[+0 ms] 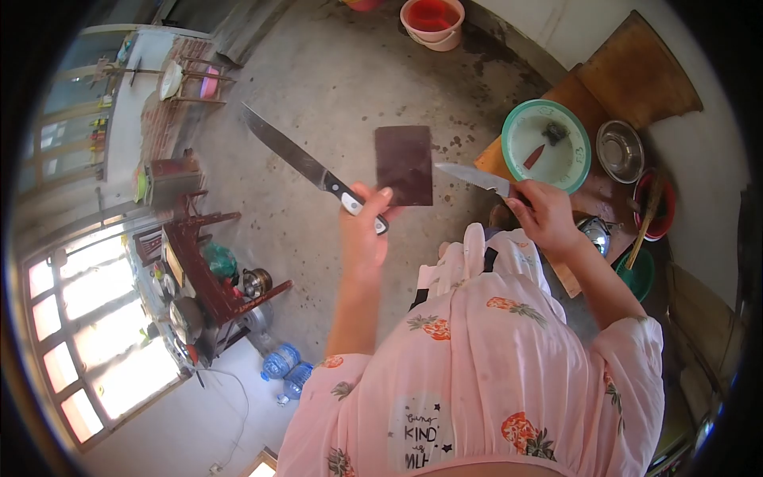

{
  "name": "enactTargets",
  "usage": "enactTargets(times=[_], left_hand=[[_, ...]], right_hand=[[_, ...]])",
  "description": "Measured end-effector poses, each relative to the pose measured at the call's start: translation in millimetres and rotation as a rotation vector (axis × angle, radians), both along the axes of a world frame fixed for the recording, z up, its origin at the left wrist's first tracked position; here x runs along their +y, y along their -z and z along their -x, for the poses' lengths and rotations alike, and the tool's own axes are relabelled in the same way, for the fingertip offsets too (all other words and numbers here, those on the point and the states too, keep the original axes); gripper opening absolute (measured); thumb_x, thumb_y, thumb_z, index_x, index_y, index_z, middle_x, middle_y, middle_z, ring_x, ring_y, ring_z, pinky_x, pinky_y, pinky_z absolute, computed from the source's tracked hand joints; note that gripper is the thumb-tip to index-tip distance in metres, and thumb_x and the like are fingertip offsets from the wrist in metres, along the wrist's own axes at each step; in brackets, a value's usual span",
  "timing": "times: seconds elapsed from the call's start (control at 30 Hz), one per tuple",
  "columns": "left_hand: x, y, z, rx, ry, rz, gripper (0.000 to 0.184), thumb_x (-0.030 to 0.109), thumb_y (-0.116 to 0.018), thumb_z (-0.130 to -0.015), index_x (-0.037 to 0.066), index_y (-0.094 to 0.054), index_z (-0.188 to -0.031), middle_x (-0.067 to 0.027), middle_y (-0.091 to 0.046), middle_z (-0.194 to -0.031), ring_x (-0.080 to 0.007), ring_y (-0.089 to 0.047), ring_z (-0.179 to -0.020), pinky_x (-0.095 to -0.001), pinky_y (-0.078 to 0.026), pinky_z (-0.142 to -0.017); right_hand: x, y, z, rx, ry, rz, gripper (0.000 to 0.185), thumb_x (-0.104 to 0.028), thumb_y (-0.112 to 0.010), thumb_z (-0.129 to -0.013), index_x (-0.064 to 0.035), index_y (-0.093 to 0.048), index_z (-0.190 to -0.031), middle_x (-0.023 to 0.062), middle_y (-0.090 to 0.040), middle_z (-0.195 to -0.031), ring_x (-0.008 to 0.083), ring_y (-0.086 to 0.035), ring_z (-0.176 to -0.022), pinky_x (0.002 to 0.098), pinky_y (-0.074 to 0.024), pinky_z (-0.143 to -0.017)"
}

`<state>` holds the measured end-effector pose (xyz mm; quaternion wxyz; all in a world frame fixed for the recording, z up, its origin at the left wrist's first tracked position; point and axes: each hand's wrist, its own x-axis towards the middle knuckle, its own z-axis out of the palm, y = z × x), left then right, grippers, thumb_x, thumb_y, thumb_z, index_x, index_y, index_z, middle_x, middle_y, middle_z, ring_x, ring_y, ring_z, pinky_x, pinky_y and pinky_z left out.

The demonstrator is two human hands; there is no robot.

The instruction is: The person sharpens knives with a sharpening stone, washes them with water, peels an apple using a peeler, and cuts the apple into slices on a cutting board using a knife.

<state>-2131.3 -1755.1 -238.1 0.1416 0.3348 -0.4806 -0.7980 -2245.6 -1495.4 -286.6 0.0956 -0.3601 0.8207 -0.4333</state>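
Note:
My left hand (pixel 367 226) is closed round a large kitchen knife (pixel 290 146) with a black and pale handle, its blade slanting up to the left. The same hand pinches a dark maroon rectangular sheet (pixel 404 163), which looks like sandpaper, by its lower edge. In my right hand (pixel 547 216) is a second knife (pixel 474 176), gripped at the handle, with its shiny blade directed left. That tip is close to the sheet's right edge, with a small gap. Most of the right knife's handle is hidden by the fingers.
A green-rimmed basin (pixel 509 127) with a dark wad and a reddish-brown blade-shaped piece stands on a low wooden table (pixel 584 99) at right. Beside it are a steel bowl (pixel 620 151) and a red basin (pixel 664 215). A pink bucket (pixel 431 38) stands behind; a dark red table (pixel 193 246) is left.

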Motion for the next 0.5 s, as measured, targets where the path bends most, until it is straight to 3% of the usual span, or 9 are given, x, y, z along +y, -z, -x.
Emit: enactTargets(times=[0.13,0.33,0.5], left_hand=[[0,3,10,-0.046,0.004,0.124,0.027,0.002,-0.065,-0.079,0.012,-0.043,-0.068,0.0023,-0.048,-0.071,-0.0082,-0.053,-0.067,-0.0282,-0.054,-0.066],[23,3,30,-0.052,0.090,0.167,0.026,0.002,-0.065,-0.080,0.011,-0.043,-0.069,0.0005,-0.050,-0.075,-0.0090,-0.053,-0.069,-0.0294,-0.054,-0.069],[34,1,38,-0.040,0.090,0.108,0.026,0.002,-0.065,-0.081,0.010,-0.043,-0.070,-0.0001,-0.050,-0.077,-0.0094,-0.053,-0.070,-0.0302,-0.054,-0.070]], right_hand=[[18,-1,1,0.017,0.095,-0.013,0.011,-0.015,-0.064,-0.079,-0.0064,-0.058,-0.083,0.0108,-0.057,-0.069,0.0320,-0.057,-0.061,0.0370,-0.0447,-0.056],[-11,-9,13,0.062,0.079,0.014,0.013,-0.015,-0.065,-0.078,-0.0060,-0.059,-0.085,0.0114,-0.058,-0.073,0.0322,-0.057,-0.067,0.0379,-0.0440,-0.055],[-7,-7,17,0.024,0.095,0.046,0.014,-0.016,-0.065,-0.077,-0.0054,-0.060,-0.085,0.0118,-0.058,-0.070,0.0325,-0.057,-0.062,0.0385,-0.0432,-0.053]])
